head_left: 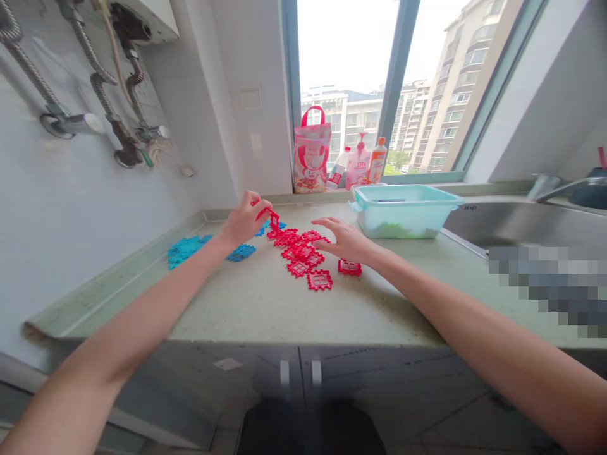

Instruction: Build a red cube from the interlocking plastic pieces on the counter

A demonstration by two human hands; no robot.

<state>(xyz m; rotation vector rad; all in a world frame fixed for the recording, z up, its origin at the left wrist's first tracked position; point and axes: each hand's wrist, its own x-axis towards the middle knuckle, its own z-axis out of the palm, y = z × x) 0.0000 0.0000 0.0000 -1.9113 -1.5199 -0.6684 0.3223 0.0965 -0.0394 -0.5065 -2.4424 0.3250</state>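
Several red plastic lattice tiles [298,253] lie scattered mid-counter on a speckled countertop [246,309]. The left hand [244,221] pinches a small red piece [274,221] between its fingers at the far end of the scatter. The right hand [346,241], open with fingers spread, hovers just beside the tiles. Blue lattice tiles [187,249] lie further left, and a teal plastic tub [403,212] stands far right.

The red lattice pieces [300,254] are glossy plastic. The sink [507,222] is brushed steel (faintly shiny), and the counter [265,309] looks matt and speckled.
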